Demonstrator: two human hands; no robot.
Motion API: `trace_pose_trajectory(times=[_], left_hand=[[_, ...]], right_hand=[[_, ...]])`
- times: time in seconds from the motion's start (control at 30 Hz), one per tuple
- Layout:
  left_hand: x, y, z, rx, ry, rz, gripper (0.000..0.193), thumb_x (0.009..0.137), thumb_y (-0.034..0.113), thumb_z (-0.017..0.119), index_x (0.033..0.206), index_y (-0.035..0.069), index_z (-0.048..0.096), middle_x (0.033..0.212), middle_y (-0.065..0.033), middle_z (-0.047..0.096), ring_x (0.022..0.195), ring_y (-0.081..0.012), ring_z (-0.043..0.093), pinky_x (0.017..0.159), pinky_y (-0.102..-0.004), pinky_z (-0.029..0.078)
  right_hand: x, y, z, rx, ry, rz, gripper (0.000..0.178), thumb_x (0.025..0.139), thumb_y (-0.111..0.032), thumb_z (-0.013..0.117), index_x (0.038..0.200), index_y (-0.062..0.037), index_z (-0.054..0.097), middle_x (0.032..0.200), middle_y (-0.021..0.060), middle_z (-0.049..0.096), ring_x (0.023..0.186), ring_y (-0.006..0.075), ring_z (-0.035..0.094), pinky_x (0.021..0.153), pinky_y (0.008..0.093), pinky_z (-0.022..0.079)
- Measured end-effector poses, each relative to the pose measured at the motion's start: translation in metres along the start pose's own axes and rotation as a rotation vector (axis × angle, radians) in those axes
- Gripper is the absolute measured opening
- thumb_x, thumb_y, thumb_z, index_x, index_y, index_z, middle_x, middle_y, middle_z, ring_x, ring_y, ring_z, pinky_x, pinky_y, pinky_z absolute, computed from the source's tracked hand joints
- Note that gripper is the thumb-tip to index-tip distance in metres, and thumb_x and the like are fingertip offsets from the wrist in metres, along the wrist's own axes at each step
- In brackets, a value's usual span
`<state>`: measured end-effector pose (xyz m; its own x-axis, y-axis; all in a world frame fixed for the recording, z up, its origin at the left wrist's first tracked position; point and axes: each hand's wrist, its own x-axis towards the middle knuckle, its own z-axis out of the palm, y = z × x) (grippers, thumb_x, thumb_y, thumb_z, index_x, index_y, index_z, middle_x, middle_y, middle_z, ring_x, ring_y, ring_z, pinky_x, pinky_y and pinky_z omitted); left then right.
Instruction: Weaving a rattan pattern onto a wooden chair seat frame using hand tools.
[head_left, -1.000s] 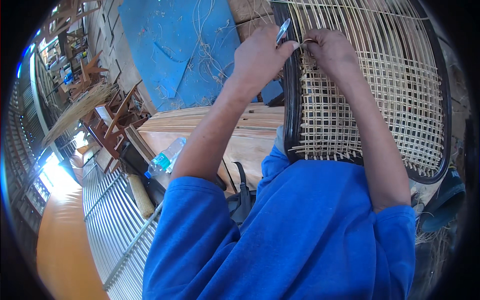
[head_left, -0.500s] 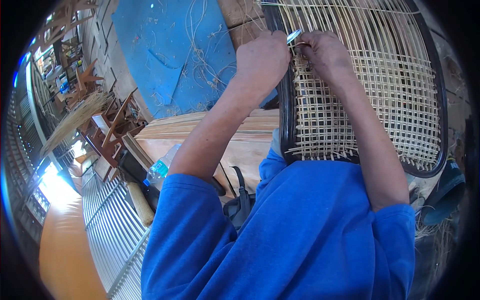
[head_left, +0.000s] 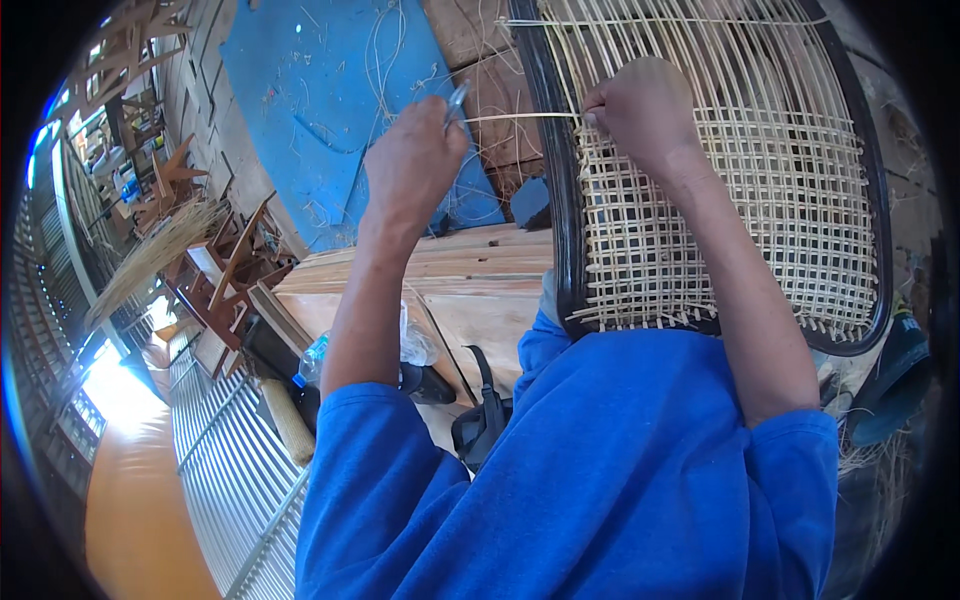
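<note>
A strip of pale cane (head_left: pixel 515 116) stretches taut across the dark rail of a frame (head_left: pixel 566 200). My left hand (head_left: pixel 415 150), out to the left of the frame, is closed on its far end and also holds a shiny, narrow metal tool (head_left: pixel 457 98). At the other end my right hand (head_left: pixel 645 110), slightly blurred, pinches by the rail where the strip meets the weave. Below that hand spreads a cane mesh (head_left: pixel 650 240) of crossed strips. Long uncrossed strands (head_left: pixel 720 50) run on beyond it. My right fingertips are partly hidden.
A blue sheet (head_left: pixel 330 90) littered with cane scraps lies at far left. Wooden planks (head_left: pixel 470 255) sit left of the frame. A plastic bottle (head_left: pixel 312 358), a black strap (head_left: pixel 482 370) and wooden chair parts (head_left: pixel 215 290) are at left; a dark boot (head_left: pixel 890 380) stands at right.
My left hand has moved left, away from the frame, with the metal tool, drawing the cane strip out straight. My right hand has stayed near the rail.
</note>
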<state>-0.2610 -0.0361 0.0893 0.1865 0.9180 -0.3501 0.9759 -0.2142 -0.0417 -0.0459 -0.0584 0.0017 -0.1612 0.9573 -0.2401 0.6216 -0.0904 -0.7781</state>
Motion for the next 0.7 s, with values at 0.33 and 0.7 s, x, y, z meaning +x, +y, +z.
trace_pose_trajectory(times=[0.33, 0.7], left_hand=[[-0.025, 0.108, -0.032, -1.483, 0.088, -0.116, 0.036, 0.095, 0.032, 0.044, 0.095, 0.000, 0.061, 0.081, -0.0043, 0.059, 0.067, -0.0095, 0.055, 0.059, -0.0210, 0.045], [-0.024, 0.079, 0.084, -1.232, 0.288, -0.390, 0.026, 0.086, 0.015, 0.058, 0.103, -0.002, 0.049, 0.089, -0.0069, 0.051, 0.084, -0.0128, 0.051, 0.074, -0.0275, 0.043]], right_hand=[[-0.050, -0.039, -0.050, 0.936, -0.296, 0.098, 0.037, 0.090, -0.035, 0.052, 0.101, -0.0012, 0.061, 0.079, 0.0027, 0.059, 0.073, 0.0091, 0.052, 0.067, 0.0243, 0.043], [-0.063, -0.004, -0.064, 0.260, -0.279, 0.264, 0.035, 0.083, -0.027, 0.062, 0.107, -0.0025, 0.056, 0.069, 0.0032, 0.053, 0.062, 0.0126, 0.051, 0.055, 0.0290, 0.042]])
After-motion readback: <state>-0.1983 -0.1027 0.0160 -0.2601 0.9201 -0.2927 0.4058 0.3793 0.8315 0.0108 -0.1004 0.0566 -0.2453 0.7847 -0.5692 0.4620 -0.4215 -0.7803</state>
